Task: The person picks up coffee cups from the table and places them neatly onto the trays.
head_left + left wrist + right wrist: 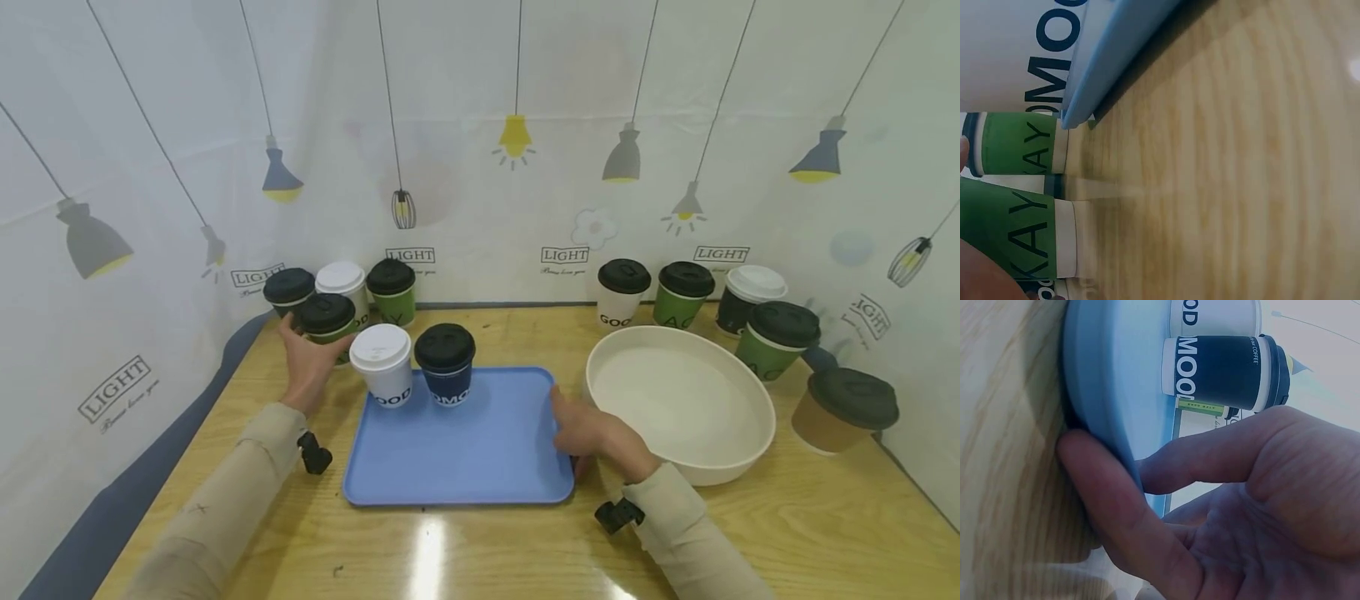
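Observation:
My left hand (pixel 309 367) is around a green paper cup (pixel 327 315) with a black lid, thumb on one side and fingers on the other. In the left wrist view, this green cup's dark lettering shows just above the hand at the lower left. My right hand (pixel 588 429) pinches the right rim of a blue tray (pixel 480 450), one digit below the edge and another over it, as the right wrist view shows. On the tray's back left part stand a white-lidded white cup (pixel 382 367) and a black-lidded dark blue cup (pixel 446 367).
Behind the left hand are a dark-lidded cup (pixel 288 287), a white-lidded cup (pixel 342 279) and a green cup (pixel 392 292). A round cream basin (pixel 678 400) sits right of the tray, with several lidded cups behind it and a brown cup (pixel 843 408) beside it. A printed curtain (pixel 465 83) hangs behind.

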### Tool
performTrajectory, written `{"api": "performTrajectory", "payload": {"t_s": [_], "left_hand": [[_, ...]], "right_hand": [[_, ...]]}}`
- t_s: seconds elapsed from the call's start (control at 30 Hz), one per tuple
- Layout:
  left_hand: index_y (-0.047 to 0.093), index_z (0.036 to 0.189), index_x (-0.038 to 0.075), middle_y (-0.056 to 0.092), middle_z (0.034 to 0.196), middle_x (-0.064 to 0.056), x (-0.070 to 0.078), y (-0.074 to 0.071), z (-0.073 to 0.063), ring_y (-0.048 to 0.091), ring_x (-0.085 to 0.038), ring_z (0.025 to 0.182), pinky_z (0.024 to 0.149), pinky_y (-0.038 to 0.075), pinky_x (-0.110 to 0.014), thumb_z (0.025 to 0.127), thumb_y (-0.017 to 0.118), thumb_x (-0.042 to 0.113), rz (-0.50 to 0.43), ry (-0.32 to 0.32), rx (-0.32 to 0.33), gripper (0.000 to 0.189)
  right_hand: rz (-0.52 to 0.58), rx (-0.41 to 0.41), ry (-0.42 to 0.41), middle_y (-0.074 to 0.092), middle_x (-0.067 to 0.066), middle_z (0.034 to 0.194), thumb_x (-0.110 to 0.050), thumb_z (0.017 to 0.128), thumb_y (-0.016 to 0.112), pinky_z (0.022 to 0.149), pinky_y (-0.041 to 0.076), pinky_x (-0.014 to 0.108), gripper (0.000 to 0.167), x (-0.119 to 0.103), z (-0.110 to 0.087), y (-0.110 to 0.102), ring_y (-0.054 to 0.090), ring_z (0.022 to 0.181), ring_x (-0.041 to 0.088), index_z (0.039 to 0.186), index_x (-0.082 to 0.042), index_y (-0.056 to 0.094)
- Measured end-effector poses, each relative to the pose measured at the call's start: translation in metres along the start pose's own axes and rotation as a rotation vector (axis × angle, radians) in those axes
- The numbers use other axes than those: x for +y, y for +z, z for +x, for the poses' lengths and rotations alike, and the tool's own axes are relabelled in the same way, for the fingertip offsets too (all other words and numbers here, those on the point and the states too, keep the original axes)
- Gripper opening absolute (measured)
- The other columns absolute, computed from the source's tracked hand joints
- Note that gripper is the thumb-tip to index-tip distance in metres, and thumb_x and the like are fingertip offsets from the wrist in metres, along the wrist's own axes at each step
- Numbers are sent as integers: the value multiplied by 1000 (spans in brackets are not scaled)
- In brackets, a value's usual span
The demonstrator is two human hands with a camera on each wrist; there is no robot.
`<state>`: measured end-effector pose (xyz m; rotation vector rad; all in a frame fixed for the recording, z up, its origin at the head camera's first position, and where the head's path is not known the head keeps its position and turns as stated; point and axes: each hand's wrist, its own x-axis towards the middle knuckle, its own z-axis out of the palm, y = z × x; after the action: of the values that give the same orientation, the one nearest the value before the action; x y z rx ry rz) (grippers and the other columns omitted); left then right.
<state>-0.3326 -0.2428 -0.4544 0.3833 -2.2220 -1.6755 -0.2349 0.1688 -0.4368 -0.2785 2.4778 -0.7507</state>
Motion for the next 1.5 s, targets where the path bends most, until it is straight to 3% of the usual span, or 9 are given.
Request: {"api": "performTrajectory", "payload": {"t_s": [0.13,0.33,0.6,0.87,1.1,1.37,1.5], "left_hand": [[-2,164,21,17,170,-17,-3,3,7,23,-31,157,132,20,-43,78,91,29,-62,14,12,127],[18,159,12,34,163,-16,-12,8,16,36,-29,151,130,25,-38,75,92,16,-124,35,80,112],[24,156,8,43,158,-17,-18,13,23,41,-31,148,129,28,-41,76,90,17,-91,62,87,104],[27,157,11,44,158,-13,-17,8,21,41,-28,148,129,28,-39,75,93,24,-90,18,77,106],[29,157,6,44,157,-16,-17,-1,7,42,-30,146,129,29,-40,80,87,12,-92,55,54,97],[24,161,12,40,160,-13,-11,-17,-21,41,-28,146,129,30,-42,81,85,10,-99,-31,-9,101],[27,159,7,42,157,-16,-6,-22,-38,42,-30,144,128,30,-44,80,84,3,-115,-1,-32,97]], "right_hand": [[-5,-2,0,64,13,66,2,97,45,54,60,31,86,-2,-1,1,69,49,23,162,3,-11],[-12,0,2,62,11,64,2,97,46,54,60,30,86,-5,-2,1,69,49,23,163,3,-9],[0,-6,29,57,6,63,1,99,46,52,57,29,84,-7,-1,4,66,48,19,164,-1,-8],[-33,-7,24,60,7,60,1,98,47,54,58,28,86,-7,-1,3,68,48,21,163,1,-8],[-23,-2,12,62,10,62,2,97,47,56,60,30,87,-5,-2,0,69,49,23,163,3,-9],[-33,0,22,65,11,64,1,97,48,58,59,28,88,-2,0,-1,68,49,20,163,3,-10],[-28,-2,22,65,11,64,2,96,48,58,59,28,89,-2,-1,-1,68,49,20,162,3,-11]]}}
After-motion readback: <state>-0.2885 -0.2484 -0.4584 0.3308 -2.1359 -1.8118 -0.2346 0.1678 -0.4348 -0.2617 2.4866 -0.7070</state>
